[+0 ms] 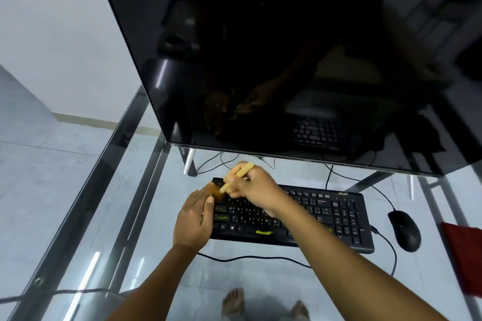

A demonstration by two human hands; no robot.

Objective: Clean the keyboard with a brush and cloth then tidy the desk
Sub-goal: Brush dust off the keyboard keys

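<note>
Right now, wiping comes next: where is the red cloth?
In the head view, the red cloth lies at the right edge of the glass desk, just right of the black mouse.

The brush (227, 186) is held by the right hand (254, 190) over the keyboard (328, 216); the left hand (194, 219) is laid flat at its 9 o'clock end.

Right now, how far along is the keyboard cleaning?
Early: nothing looks finished. In hand: the right hand holds the brush to the top-left of the keyboard while the left hand rests on that end. Left: the red cloth lies untouched right of the mouse; wiping and tidying remain.
</note>
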